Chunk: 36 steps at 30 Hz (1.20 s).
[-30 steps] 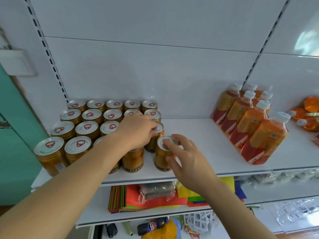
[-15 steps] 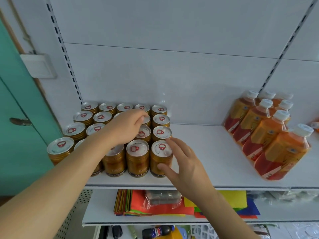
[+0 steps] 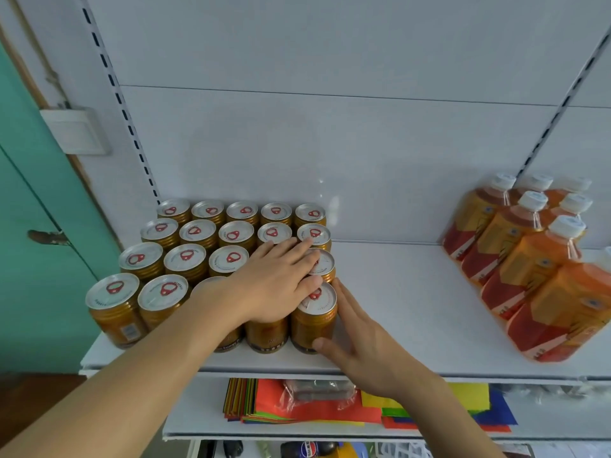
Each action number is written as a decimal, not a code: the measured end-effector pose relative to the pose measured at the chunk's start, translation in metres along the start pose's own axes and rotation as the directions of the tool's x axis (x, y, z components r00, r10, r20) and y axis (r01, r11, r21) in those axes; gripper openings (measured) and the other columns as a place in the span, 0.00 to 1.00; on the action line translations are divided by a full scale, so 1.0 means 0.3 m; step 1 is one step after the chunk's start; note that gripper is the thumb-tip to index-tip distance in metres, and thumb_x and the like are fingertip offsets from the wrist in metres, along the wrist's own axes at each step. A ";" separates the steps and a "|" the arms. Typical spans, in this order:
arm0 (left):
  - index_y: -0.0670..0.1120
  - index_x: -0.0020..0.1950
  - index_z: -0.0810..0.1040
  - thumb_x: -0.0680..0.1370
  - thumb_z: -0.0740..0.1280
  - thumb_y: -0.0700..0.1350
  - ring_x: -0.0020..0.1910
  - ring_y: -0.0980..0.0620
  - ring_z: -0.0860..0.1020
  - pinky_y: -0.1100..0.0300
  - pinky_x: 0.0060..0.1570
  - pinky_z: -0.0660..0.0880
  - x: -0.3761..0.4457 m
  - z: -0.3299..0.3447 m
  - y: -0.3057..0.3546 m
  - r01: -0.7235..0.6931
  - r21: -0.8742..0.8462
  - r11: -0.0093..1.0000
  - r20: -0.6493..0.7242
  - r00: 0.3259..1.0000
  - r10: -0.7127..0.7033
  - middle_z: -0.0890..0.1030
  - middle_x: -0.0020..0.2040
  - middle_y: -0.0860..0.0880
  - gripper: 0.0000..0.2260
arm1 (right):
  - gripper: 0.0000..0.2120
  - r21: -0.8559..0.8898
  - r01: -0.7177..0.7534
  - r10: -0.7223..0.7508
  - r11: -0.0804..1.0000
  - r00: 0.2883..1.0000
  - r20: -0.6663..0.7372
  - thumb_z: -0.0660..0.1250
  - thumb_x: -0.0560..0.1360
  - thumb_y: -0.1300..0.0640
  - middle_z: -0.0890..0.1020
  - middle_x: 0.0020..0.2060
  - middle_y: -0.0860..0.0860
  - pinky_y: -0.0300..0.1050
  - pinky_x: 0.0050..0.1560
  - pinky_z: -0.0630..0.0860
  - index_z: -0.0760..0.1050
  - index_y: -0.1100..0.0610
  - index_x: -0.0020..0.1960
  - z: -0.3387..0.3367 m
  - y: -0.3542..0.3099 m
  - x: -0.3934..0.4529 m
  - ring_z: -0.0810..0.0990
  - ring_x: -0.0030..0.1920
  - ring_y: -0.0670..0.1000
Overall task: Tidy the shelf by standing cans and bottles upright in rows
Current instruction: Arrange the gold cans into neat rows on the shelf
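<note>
Both hands flat now: left hand (image 3: 276,285) fingers straight atop cans (image 3: 185,259); right hand (image 3: 360,345) slid beside front can (image 3: 314,320).

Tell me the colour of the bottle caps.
White, on the bottle caps, shown in the head view.

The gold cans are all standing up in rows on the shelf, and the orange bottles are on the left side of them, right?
Almost. The gold cans do stand upright in rows on the shelf, but the head view shows the orange bottles on the right of them, not the left.
</note>
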<state>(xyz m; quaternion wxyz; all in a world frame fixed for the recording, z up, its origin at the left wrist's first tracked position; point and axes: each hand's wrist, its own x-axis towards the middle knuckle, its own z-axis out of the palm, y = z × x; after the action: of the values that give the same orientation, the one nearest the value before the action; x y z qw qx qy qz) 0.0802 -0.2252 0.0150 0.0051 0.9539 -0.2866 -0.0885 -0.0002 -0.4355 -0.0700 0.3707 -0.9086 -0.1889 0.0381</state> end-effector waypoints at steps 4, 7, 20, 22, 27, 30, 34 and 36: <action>0.53 0.87 0.43 0.87 0.41 0.62 0.84 0.53 0.36 0.43 0.83 0.42 0.003 -0.005 0.005 -0.001 0.003 1.000 0.025 1.000 0.000 0.37 0.86 0.53 0.29 | 0.44 -0.023 0.015 -0.015 1.000 1.000 0.004 0.62 0.82 0.31 0.47 0.85 0.36 0.51 0.82 0.63 0.35 0.35 0.85 0.000 0.008 0.007 0.53 0.84 0.42; 0.53 0.87 0.43 0.87 0.42 0.61 0.84 0.53 0.36 0.43 0.83 0.42 0.004 -0.006 0.008 0.004 -0.002 1.000 0.029 1.000 -0.004 0.37 0.86 0.53 0.29 | 0.44 -0.048 0.018 -0.018 0.999 1.000 0.002 0.61 0.82 0.31 0.45 0.85 0.36 0.52 0.83 0.61 0.35 0.35 0.85 0.000 0.011 0.007 0.51 0.84 0.42; 0.53 0.87 0.43 0.87 0.44 0.63 0.84 0.53 0.36 0.41 0.83 0.42 0.042 -0.029 0.029 0.018 -0.039 0.999 -0.050 0.999 -0.020 0.38 0.86 0.55 0.30 | 0.50 -0.170 -0.023 0.034 0.985 0.997 0.065 0.62 0.78 0.25 0.44 0.84 0.35 0.33 0.79 0.49 0.36 0.41 0.86 -0.083 0.043 0.007 0.47 0.82 0.37; 0.53 0.87 0.42 0.87 0.42 0.62 0.84 0.54 0.34 0.43 0.83 0.40 0.053 -0.022 0.038 0.014 -0.035 0.999 -0.004 1.000 -0.014 0.37 0.86 0.55 0.30 | 0.48 -0.182 0.002 0.011 0.983 0.997 0.074 0.62 0.80 0.28 0.43 0.85 0.35 0.29 0.77 0.48 0.35 0.41 0.86 -0.077 0.043 0.016 0.48 0.84 0.40; 0.51 0.86 0.40 0.87 0.41 0.61 0.83 0.54 0.33 0.45 0.83 0.38 0.049 -0.014 0.046 0.025 -0.013 1.000 0.033 0.999 -0.024 0.36 0.85 0.54 0.30 | 0.46 -0.186 0.009 0.006 0.983 0.997 0.081 0.61 0.81 0.31 0.40 0.81 0.31 0.24 0.71 0.46 0.34 0.40 0.85 -0.072 0.039 0.025 0.50 0.84 0.42; 0.50 0.86 0.40 0.87 0.41 0.61 0.83 0.54 0.32 0.45 0.83 0.38 0.050 -0.014 0.044 0.026 -0.015 1.000 0.039 0.999 -0.025 0.36 0.86 0.53 0.30 | 0.46 -0.204 0.030 -0.010 0.978 0.995 0.099 0.60 0.81 0.30 0.42 0.84 0.34 0.29 0.75 0.49 0.34 0.38 0.85 -0.073 0.040 0.034 0.50 0.84 0.43; 0.51 0.86 0.39 0.87 0.40 0.62 0.83 0.54 0.32 0.45 0.83 0.38 0.046 -0.009 0.041 0.023 -0.013 1.000 0.043 0.999 -0.022 0.35 0.85 0.54 0.30 | 0.47 -0.204 0.022 0.000 0.979 0.994 0.105 0.61 0.79 0.28 0.43 0.84 0.33 0.32 0.76 0.52 0.35 0.37 0.85 -0.081 0.032 0.034 0.50 0.84 0.42; 0.51 0.86 0.38 0.87 0.40 0.61 0.83 0.54 0.32 0.45 0.83 0.38 0.046 -0.005 0.040 0.022 -0.018 1.000 0.042 0.999 -0.021 0.35 0.85 0.54 0.30 | 0.50 -0.186 -0.002 0.025 0.983 0.993 0.120 0.64 0.76 0.26 0.41 0.82 0.30 0.28 0.74 0.48 0.36 0.36 0.85 -0.101 0.040 0.032 0.47 0.82 0.37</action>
<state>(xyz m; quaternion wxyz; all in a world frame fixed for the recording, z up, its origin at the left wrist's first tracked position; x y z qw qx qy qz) 0.0854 -0.2428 0.0149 0.0067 0.9548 -0.2756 -0.1110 0.0190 -0.4598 -0.0558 0.2720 -0.9364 -0.2077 0.0780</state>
